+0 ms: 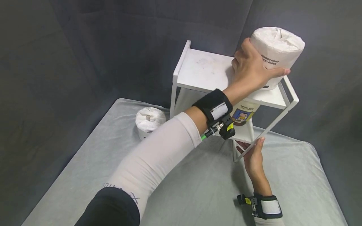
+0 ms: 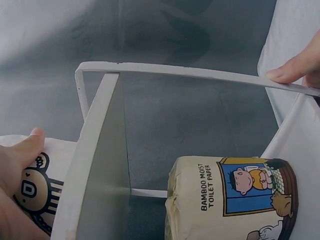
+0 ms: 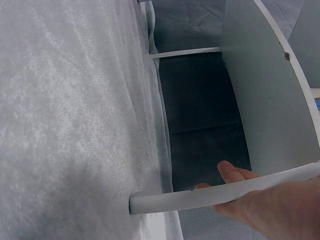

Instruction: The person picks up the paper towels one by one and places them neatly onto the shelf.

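My left hand (image 1: pixel 250 70) grips a white paper-wrapped toilet roll (image 1: pixel 282 47) at the right end of the top shelf of a small white rack (image 1: pixel 203 67). Its thumb and fingers spread round the wrapper, and a printed bear shows beside the hand in the left wrist view. Lower down, my right hand (image 1: pixel 254 161) holds the rack's right side leg (image 3: pixel 175 201), with fingers on both sides of the bar. A second toilet roll (image 2: pixel 192 200), cream with a colourful cartoon print, stands on the shelf below, partly hidden by the left wrist in the head view.
Another white wrapped roll (image 1: pixel 150 121) stands on the grey cloth-covered table (image 1: pixel 192 188), left of the rack. Dark grey cloth (image 1: pixel 113 47) hangs behind and around the table. The left forearm crosses in front of the rack.
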`<state>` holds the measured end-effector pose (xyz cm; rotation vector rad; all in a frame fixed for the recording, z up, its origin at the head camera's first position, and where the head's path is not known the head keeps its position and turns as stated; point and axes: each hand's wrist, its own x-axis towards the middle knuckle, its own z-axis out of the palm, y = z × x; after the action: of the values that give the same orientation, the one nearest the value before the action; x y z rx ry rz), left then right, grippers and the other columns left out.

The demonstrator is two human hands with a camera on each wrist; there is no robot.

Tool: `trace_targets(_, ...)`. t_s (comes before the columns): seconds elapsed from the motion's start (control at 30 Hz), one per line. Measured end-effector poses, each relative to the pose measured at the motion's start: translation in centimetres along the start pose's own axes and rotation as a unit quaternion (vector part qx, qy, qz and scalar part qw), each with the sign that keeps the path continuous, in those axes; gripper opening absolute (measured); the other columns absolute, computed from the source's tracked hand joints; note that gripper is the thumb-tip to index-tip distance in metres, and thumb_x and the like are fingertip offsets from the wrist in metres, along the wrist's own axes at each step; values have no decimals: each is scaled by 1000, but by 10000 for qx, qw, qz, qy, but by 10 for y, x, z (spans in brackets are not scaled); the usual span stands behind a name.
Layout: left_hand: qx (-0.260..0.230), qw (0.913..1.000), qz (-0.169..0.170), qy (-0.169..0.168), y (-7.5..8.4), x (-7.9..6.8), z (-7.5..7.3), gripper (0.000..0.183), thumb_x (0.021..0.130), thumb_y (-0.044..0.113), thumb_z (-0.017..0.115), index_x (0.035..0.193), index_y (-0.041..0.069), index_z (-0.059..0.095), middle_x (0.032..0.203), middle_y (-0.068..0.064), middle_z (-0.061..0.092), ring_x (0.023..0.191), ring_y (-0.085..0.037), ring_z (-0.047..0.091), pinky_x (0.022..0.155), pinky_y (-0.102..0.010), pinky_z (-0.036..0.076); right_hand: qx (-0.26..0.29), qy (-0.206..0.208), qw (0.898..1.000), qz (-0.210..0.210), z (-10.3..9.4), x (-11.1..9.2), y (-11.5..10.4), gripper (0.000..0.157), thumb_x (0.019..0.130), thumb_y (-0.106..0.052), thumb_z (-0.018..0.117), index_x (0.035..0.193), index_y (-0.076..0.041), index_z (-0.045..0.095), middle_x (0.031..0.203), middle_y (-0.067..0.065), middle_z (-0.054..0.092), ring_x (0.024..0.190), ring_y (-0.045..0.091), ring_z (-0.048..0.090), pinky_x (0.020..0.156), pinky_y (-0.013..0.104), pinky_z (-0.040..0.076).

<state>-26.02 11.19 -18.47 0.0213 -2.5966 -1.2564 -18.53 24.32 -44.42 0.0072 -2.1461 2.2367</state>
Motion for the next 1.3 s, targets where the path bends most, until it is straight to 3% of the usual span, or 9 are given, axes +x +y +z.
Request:
trace_targets(0.3,178,9998,-26,-103,4,2,6,132,53,71,79,150,24,3,140,0,36,128,-9,32,106,-20,25,-10,44,10000,0,-1,0,0,89,92,-68,1,154,-6,21,133,9,44,134,33,39,114,60,18)
trace_targets(0.53,350,9994,42,-46,6,3,9,130,55,72,77,150,21,4,137,0,37,126,-9,32,106,-20,24,-34,33,10000,-63,-2,-1,1,86,94,-66,1,154,-9,22,142,18,40,136,36,38,114,62,18)
trace_targets(0.7,248,9997,73,-41,7,2,10,132,54,72,78,151,22,3,137,0,37,125,-9,33,106,-20,24,63,53,9998,-159,-4,0,2,86,94,-66,2,154,-8,24,137,14,44,132,33,42,113,63,18)
trace_targets(1.1,395,9989,155,178,7,0,13,129,52,76,75,147,21,7,129,0,39,119,-11,36,103,-21,28,40,7,10000,-58,-7,-1,4,89,93,-68,2,155,-7,21,141,21,38,137,35,36,115,60,17)
trace_targets(1.3,481,9979,326,271,7,-1,12,133,54,77,73,150,16,4,132,-3,38,120,-13,35,104,-23,26,176,12,9997,-140,-7,0,3,85,94,-66,3,155,-11,25,143,18,41,133,31,43,114,62,16)
